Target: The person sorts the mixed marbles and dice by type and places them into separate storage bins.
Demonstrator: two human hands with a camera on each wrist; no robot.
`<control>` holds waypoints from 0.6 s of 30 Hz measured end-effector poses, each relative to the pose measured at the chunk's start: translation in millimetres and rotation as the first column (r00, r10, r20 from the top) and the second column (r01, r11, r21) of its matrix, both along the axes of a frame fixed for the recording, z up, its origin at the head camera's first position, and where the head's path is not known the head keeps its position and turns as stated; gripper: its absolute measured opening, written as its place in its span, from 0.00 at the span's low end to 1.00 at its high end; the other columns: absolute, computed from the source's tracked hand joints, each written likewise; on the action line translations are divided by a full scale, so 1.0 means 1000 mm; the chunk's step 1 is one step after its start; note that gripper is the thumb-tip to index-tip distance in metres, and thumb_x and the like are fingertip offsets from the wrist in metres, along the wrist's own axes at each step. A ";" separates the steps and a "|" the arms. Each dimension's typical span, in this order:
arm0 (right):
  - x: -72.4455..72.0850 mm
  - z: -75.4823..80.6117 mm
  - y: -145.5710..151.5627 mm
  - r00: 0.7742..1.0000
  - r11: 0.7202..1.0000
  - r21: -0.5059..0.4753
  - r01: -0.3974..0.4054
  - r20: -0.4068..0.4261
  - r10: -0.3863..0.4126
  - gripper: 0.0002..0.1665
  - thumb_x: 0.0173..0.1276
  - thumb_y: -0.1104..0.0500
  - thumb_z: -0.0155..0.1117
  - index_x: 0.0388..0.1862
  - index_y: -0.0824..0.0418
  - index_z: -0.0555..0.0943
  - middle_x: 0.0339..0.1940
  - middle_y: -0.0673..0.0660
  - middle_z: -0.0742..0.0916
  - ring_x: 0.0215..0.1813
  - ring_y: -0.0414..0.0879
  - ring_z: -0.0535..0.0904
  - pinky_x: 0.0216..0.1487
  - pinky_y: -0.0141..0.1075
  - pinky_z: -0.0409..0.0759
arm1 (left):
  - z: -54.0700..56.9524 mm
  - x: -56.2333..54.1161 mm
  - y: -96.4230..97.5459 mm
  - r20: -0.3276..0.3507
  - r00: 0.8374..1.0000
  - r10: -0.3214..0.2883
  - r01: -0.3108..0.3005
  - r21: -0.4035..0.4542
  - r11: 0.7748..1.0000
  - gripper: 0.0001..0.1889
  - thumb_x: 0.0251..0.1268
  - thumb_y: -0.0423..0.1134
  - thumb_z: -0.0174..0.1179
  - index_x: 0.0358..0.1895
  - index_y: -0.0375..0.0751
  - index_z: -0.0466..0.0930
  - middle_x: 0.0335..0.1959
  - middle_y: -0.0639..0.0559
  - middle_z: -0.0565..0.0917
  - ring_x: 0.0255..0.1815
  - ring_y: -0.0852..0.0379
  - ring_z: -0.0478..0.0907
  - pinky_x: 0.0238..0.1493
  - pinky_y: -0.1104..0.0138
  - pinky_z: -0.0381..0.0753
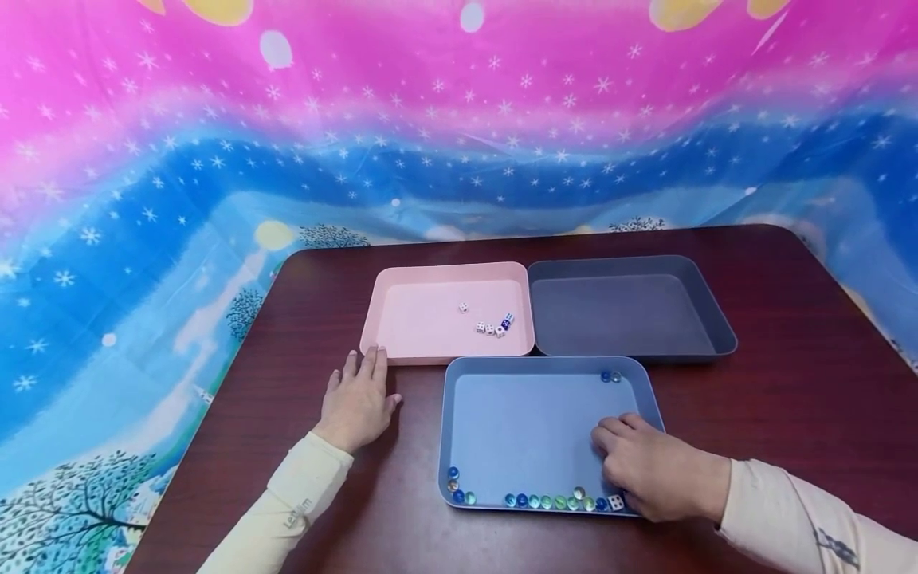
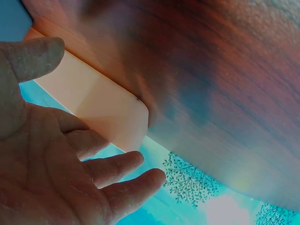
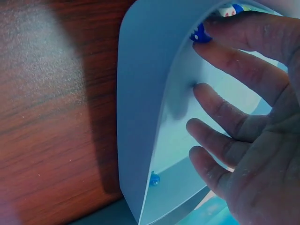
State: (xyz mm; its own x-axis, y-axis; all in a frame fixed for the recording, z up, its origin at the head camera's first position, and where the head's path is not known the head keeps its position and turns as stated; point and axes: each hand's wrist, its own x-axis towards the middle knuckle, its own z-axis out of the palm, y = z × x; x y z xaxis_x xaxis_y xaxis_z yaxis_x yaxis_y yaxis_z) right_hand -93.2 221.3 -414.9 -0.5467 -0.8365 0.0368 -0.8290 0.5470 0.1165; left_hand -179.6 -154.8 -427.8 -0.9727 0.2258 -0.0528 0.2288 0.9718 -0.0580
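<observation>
My right hand (image 1: 649, 466) is inside the right end of the blue-grey tray (image 1: 523, 430). In the right wrist view, its thumb and index finger pinch a blue die (image 3: 201, 34) with white dots; the other fingers spread apart. The head view hides that die behind the hand. A white die (image 1: 615, 502) lies beside the hand, at the end of a row of glass marbles (image 1: 547, 502) along the near wall. My left hand (image 1: 358, 406) has its fingers extended, with the fingertips at the near left corner of the pink tray (image 1: 416, 311).
Several white dice (image 1: 490, 328) and blue dice (image 1: 506, 323) lie in the pink tray. A dark grey tray (image 1: 617, 311) adjoins it on the right. More marbles (image 1: 459, 496) sit in the blue-grey tray's near left corner, and two marbles (image 1: 606, 376) at its far right.
</observation>
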 end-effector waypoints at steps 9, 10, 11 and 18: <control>-0.001 0.003 -0.002 0.997 0.998 0.052 0.026 0.073 -0.029 0.13 0.45 0.63 0.70 0.12 0.49 0.76 0.35 0.49 0.77 0.42 0.47 0.74 0.44 0.45 0.75 | 0.000 0.000 -0.001 -0.012 1.000 -0.004 0.004 0.004 1.000 0.40 0.65 0.52 0.56 0.73 0.33 0.54 0.73 0.38 0.63 0.73 0.33 0.59 0.66 0.39 0.66; -0.001 0.003 -0.002 0.996 0.998 0.056 0.029 0.082 -0.034 0.12 0.46 0.63 0.70 0.12 0.50 0.76 0.35 0.49 0.77 0.42 0.47 0.74 0.44 0.45 0.75 | 0.000 0.000 -0.001 -0.014 1.000 -0.005 0.005 0.004 1.000 0.40 0.65 0.52 0.56 0.73 0.33 0.54 0.73 0.38 0.63 0.73 0.33 0.59 0.65 0.39 0.66; -0.001 0.004 -0.001 0.996 0.998 0.057 0.033 0.085 -0.037 0.12 0.46 0.63 0.69 0.13 0.50 0.77 0.35 0.49 0.77 0.42 0.46 0.74 0.44 0.45 0.75 | 0.000 0.000 -0.001 -0.015 1.000 -0.006 0.006 0.004 1.000 0.40 0.65 0.52 0.56 0.73 0.33 0.54 0.73 0.38 0.63 0.73 0.33 0.59 0.65 0.39 0.66; -0.005 0.007 0.003 0.999 1.000 -0.001 0.027 0.026 -0.027 0.07 0.41 0.66 0.66 0.15 0.54 0.79 0.32 0.49 0.76 0.38 0.45 0.73 0.42 0.44 0.75 | -0.001 0.000 -0.001 -0.016 1.000 -0.007 0.007 -0.001 1.000 0.40 0.65 0.52 0.56 0.73 0.34 0.53 0.73 0.38 0.62 0.73 0.33 0.59 0.66 0.39 0.66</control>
State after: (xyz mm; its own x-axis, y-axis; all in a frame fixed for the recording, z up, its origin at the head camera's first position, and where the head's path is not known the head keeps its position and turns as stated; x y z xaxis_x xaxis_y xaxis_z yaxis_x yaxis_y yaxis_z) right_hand -98.4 223.9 -407.7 -0.5697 -0.8215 0.0237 -0.8168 0.5692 0.0943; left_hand -179.5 -155.7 -429.0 -0.9718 0.2328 -0.0372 0.2348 0.9701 -0.0623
